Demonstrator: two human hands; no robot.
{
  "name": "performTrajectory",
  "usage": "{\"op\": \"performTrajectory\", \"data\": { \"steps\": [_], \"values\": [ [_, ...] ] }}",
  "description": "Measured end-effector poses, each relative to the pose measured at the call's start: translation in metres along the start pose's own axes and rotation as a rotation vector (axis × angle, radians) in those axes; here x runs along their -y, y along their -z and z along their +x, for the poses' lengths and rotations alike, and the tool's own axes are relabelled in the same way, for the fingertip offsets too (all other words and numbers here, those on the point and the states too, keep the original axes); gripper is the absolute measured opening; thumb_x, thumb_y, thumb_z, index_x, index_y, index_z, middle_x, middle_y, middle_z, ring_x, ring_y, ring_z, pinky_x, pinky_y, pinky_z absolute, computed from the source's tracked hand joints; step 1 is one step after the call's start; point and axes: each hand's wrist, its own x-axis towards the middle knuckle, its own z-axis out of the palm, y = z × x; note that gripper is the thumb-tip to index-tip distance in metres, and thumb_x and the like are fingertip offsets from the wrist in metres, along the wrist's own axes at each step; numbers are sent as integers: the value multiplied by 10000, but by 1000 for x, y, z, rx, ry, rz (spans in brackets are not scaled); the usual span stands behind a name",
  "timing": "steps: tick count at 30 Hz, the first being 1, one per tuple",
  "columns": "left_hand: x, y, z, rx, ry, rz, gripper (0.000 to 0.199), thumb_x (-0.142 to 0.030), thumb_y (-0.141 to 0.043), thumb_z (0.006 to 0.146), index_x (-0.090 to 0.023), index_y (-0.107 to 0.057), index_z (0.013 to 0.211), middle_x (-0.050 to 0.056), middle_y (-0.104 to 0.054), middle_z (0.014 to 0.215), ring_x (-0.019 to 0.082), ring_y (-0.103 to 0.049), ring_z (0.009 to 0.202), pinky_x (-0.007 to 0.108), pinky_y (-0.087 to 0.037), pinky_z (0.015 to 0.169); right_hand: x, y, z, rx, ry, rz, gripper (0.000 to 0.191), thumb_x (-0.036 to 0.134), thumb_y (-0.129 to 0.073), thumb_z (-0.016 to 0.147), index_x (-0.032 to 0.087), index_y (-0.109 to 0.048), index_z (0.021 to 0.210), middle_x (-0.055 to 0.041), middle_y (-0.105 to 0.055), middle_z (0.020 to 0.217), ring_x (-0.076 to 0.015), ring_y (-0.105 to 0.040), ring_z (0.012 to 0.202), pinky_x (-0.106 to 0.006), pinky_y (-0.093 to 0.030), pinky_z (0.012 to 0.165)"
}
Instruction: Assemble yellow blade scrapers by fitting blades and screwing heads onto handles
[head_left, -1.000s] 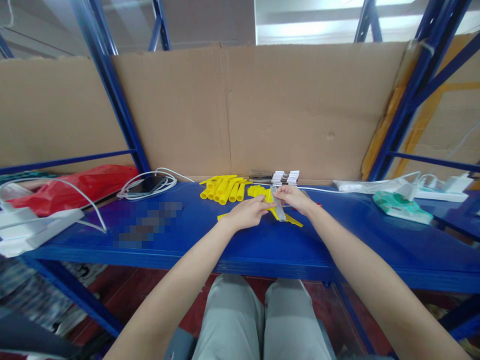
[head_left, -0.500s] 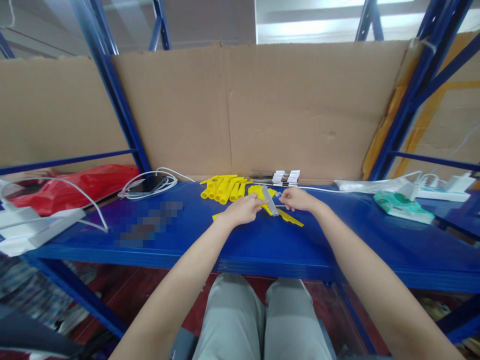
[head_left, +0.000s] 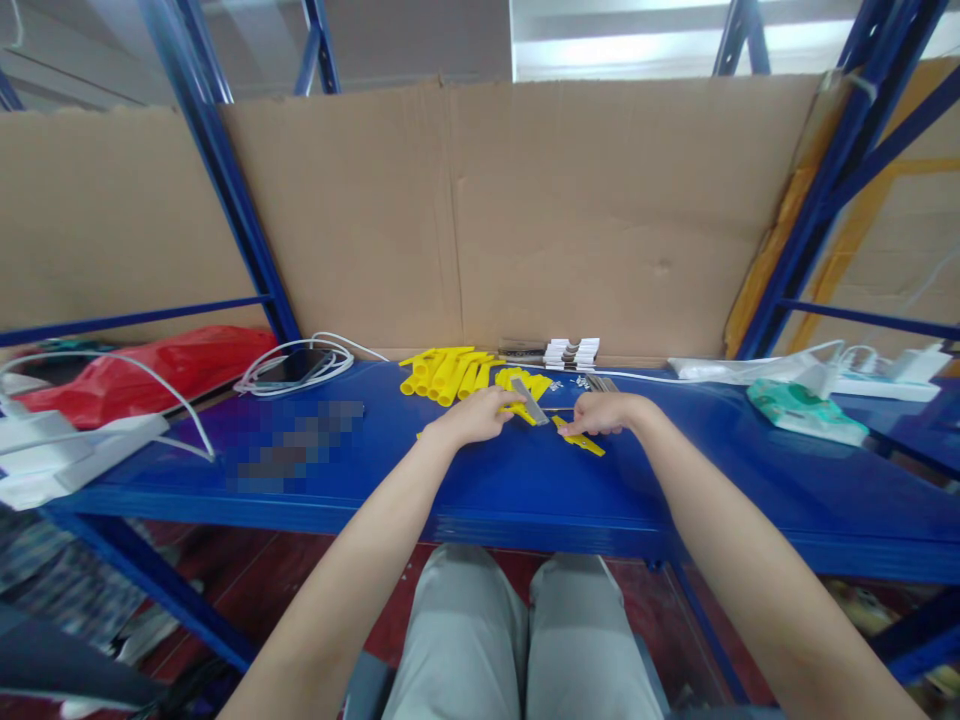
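My left hand is closed near the middle of the blue table, its fingers on a flat grey metal piece that slants across a yellow part. My right hand is lower over the table, fingertips on a flat yellow strip, the other fingers curled. A thin rod shows between the hands; which hand it belongs to, I cannot tell. Several slim metal pieces lie just behind my right hand. Yellow tapered tubes are piled behind my left hand, with more yellow parts beside them.
White-and-dark folded pieces lie against the cardboard wall. To the left are coiled white cable, a phone, a red bag and a power strip. A green wipes packet is at right.
My right hand has come down and forward onto the yellow strip, its fingertips now touching it. My left hand and the grey metal piece have shifted slightly left.
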Motion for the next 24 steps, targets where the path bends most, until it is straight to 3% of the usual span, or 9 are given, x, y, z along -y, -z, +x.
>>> {"op": "performTrajectory", "data": {
  "steps": [10, 16, 24],
  "values": [
    [-1, 1, -2, 9, -9, -59, 406, -154, -474, 878, -243, -578, 1261, 37, -590, 1335, 196, -531, 1237, 359, -363, 1084, -1, -1, 0, -27, 25, 61, 531, 681, -580, 737, 153, -557, 686, 8, -479, 572, -87, -411, 469, -242, -327, 466],
    [0, 0, -1, 3, -5, -25, 415, -176, -484, 881, -235, -557, 1285, 56, -584, 1339, 205, -534, 1231, 362, -380, 1067, 2, -3, 2, -64, 32, -26, 440, 589, -663, 693, 163, -564, 648, 17, -443, 507, -105, -418, 465, -251, -315, 452],
    [-3, 2, -1, 21, 5, -12, 426, -170, -478, 885, -223, -546, 1301, 68, -574, 1350, 207, -529, 1236, 364, -364, 1077, -4, 0, 4, 38, 58, 118, 415, 541, -706, 675, 187, -492, 631, 74, -345, 474, -57, -289, 410, -225, -211, 407]
  ]
}}
